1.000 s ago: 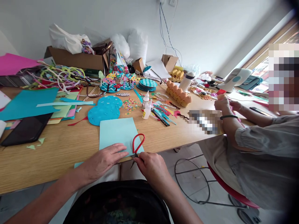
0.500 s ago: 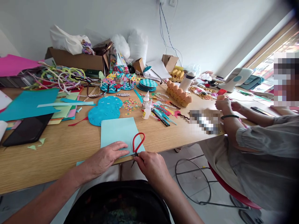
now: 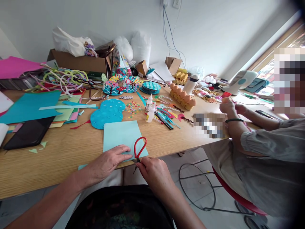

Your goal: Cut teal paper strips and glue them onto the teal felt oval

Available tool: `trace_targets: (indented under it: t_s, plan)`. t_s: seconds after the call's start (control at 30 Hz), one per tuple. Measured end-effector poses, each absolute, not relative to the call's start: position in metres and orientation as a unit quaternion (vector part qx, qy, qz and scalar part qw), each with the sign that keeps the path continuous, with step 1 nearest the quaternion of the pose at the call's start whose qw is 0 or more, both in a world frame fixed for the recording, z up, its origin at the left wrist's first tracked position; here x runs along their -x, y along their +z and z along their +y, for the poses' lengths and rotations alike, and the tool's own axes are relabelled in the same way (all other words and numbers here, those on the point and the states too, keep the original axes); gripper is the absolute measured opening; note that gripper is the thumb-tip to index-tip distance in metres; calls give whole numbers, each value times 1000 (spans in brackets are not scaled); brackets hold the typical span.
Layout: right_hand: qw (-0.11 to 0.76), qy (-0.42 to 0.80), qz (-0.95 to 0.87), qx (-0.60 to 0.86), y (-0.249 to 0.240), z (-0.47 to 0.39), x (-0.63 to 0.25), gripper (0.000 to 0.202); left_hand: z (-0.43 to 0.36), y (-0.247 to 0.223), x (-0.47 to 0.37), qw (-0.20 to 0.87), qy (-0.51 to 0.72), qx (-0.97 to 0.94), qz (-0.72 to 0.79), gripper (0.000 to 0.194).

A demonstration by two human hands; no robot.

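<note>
My left hand (image 3: 113,160) lies flat with fingers stretched over a sheet of light blue paper (image 3: 120,135) at the table's front edge. Beside it, my right hand (image 3: 154,173) is closed on scissors (image 3: 140,147) at their pivot. One red handle loop points up and away over the paper; the dark blades, standing apart, reach toward me at the paper's near edge. Whether the paper sits between the blades, I cannot tell. Just behind the sheet is a blue cloud-like cutout (image 3: 106,117), with two small glue bottles (image 3: 150,113) to its right.
On the left are a black phone (image 3: 28,133), coloured paper sheets (image 3: 30,103) and tangled pipe cleaners (image 3: 64,78). Confetti (image 3: 133,108), pens (image 3: 164,121) and an egg carton (image 3: 182,97) lie further back. A co-worker (image 3: 264,143) sits at right, hands on something small.
The scissors and my right hand have shifted slightly left along the paper's near edge. My left hand stays in place on the sheet.
</note>
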State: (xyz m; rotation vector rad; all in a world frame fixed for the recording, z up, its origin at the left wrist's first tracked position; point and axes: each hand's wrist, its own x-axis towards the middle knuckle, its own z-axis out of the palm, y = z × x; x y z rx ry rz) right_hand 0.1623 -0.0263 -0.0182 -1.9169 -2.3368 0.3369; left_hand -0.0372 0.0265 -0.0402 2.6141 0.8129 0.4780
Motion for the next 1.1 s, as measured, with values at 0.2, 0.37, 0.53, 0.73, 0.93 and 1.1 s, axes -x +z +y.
trace_targets:
  t_s: [0.2,0.37,0.53,0.73,0.93,1.1]
  plan:
    - [53,131,-769,624,-17,-29,-164,21,23,-38,35,191,180,-925,274,41]
    - [47,130,-767,627,-17,-28,-160,21,22,-35,33,197,187,-923,274,41]
    - [36,136,-761,633,-15,-29,-154,19,21,-32,32,204,193,-921,270,37]
    - [44,149,-759,632,-14,-30,-153,19,20,-35,32,214,216,-908,287,28]
    - [45,138,-763,630,-15,-30,-148,20,20,-34,32,222,191,-901,319,23]
    - [51,152,-763,626,-15,-32,-151,18,20,-30,31,211,182,-902,331,20]
